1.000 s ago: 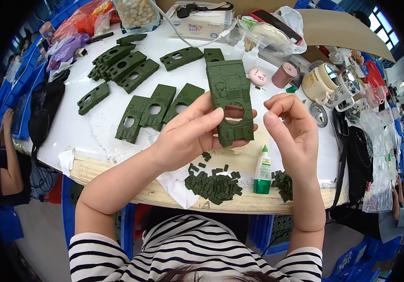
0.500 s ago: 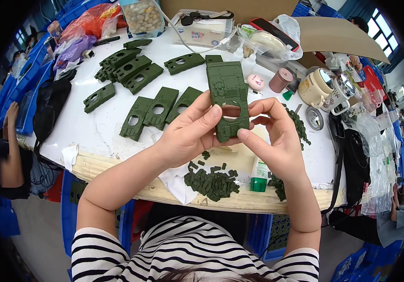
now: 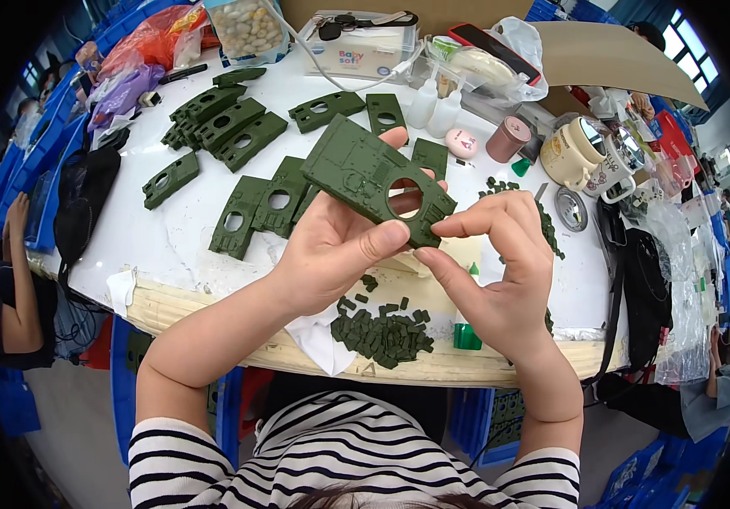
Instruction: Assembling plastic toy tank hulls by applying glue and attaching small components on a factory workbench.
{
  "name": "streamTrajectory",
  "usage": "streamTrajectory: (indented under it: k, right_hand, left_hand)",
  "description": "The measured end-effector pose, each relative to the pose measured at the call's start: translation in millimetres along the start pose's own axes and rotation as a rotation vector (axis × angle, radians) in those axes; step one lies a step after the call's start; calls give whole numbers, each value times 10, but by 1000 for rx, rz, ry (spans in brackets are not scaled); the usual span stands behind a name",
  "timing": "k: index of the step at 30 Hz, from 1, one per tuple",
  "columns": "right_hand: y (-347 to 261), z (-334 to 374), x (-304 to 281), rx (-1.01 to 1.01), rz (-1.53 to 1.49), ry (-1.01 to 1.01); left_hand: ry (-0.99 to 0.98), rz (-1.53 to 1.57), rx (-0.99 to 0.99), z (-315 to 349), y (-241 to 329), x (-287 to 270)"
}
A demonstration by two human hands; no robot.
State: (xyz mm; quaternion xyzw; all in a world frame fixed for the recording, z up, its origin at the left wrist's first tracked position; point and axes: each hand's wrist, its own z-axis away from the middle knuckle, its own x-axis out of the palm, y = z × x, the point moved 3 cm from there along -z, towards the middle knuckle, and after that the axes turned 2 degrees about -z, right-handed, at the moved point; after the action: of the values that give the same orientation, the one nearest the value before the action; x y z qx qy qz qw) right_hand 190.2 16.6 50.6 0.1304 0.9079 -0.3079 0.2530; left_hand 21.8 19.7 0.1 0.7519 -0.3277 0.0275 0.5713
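Note:
A dark green plastic model tank hull [image 3: 356, 165] with a round hole is held above the table by my left hand [image 3: 322, 259], thumb on top and fingers beneath. The hull slants down toward the right. My right hand [image 3: 505, 271] has its thumb and forefinger closed at the hull's near right corner; whether a tiny part is between them I cannot make out. Below lies a heap of small green parts [image 3: 382, 335]. A bottle with a green end [image 3: 468, 336] is partly hidden by my right hand. More hulls [image 3: 233, 220] lie behind my left hand.
At the back left sit further green hulls [image 3: 250, 140]. White squeeze bottles [image 3: 423, 103], a pink cylinder [image 3: 509, 138], mugs [image 3: 570, 157] and a round metal lid [image 3: 569, 209] stand toward the right. Another heap of small parts [image 3: 548, 229] lies beyond my right hand. Blue crates [image 3: 471, 424] are under the table.
The hull has turned from upright to slanting, its far end swinging left. My left hand now reaches under it, and my right fingers have shifted to its near corner.

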Motion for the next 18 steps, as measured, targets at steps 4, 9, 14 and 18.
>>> streamTrajectory:
  k: [4, 9, 14, 18]
  right_hand:
    - [18, 13, 4, 18, 28, 0]
    - [10, 16, 9, 24, 28, 15]
    - [4, 15, 9, 19, 27, 19]
    - [11, 24, 16, 11, 27, 25]
  left_hand:
    - [-21, -65, 68, -12, 11, -23]
    - [-11, -62, 78, -7, 25, -6]
    - [0, -67, 66, -3, 19, -2]
    - [5, -60, 52, 0, 2, -10]
